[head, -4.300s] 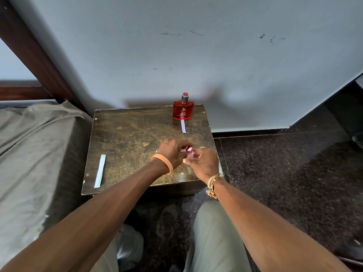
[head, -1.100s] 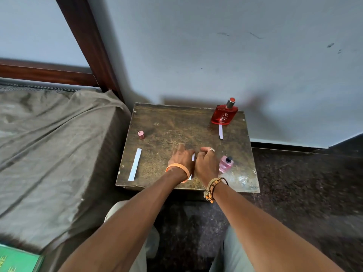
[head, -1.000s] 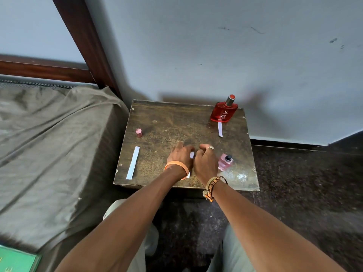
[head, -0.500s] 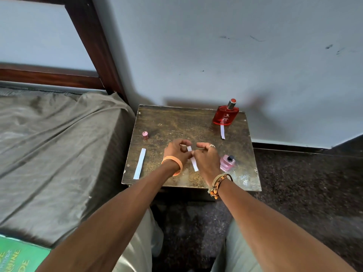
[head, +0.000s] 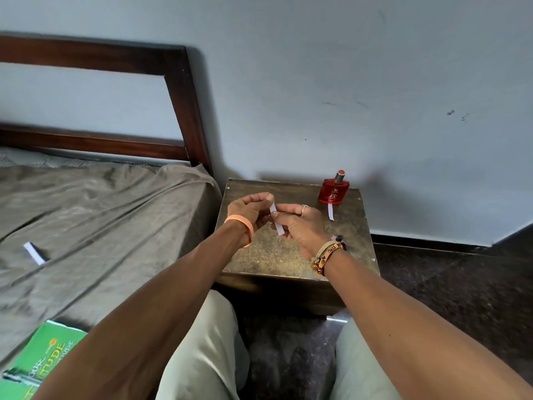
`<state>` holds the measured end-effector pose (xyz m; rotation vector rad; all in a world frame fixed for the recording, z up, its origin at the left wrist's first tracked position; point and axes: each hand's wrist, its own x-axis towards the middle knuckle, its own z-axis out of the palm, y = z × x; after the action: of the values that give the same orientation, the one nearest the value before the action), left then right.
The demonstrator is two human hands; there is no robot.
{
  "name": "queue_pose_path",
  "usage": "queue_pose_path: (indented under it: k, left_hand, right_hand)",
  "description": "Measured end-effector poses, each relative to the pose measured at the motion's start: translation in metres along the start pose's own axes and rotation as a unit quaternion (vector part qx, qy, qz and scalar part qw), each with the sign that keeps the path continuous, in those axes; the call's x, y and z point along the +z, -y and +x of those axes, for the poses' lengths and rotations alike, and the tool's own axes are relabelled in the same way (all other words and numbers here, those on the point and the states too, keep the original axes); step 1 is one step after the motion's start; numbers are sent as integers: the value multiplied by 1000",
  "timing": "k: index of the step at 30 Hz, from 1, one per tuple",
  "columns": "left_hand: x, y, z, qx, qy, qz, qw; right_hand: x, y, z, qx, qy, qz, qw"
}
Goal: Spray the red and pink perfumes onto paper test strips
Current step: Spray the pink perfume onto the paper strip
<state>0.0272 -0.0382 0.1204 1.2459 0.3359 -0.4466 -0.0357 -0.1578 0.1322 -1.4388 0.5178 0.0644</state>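
We see both hands over the small brown table [head: 274,255], w/ one white paper strip [head: 276,220] btw them. L hand [head: 245,210] pinches the strip's top end w/ thumb and forefinger, other fingers curled in. R hand [head: 302,226] pinches it lower down, thumb on the front, and the bottom end pokes out below that thumb. Strip sits a bit tilted, top end leaning left. Wet or dry, we can't tell.

Red perfume bottle [head: 333,192] stands upright at the table's far right corner, near the wall, silver neck w/ red top. A second strip [head: 330,212] lies flat on the table just in front of it, one end by the bottle's base. Pink perfume bottle [head: 336,238] is mostly hidden behind the R wrist. We make out only a bit of pink and a dark nozzle on the table's right side, so we can't say if it's upright.

A third strip [head: 34,253] lies on the grey-brown bedsheet [head: 115,226], well apart from the table, to its left. Green book [head: 37,368] sits on the bed at bottom left. Orange wristband [head: 240,226] on L wrist; woven bracelet [head: 326,255] on R wrist; ring [head: 305,208] on an R finger.
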Motion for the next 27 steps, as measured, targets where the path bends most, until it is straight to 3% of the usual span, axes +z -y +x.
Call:
queue_pose_path:
  k: [4,9,17,21,24,27]
  left_hand:
    - [-3,-13,-13,34,-3,-29,999]
    - [1,-14,-21,-31,15,0,999]
    - [19,7,-19,-11,13,30,999]
    - [36,30,-6,0,-15,50,999]
    - [51,49,8,4,-24,89,996]
    - [67,73,20,-3,-6,153,988]
  right_hand:
    - [3,8,-13,6,24,19,1000]
    - [6,11,-19,0,4,30,1000]
    - [-9,1,-17,-7,-14,-15,1000]
    - [-35,-10,-6,-76,-40,-145,986]
    - [-66,-21,6,-141,-113,-340,923]
    - [-99,-34,18,-109,-145,-420,889]
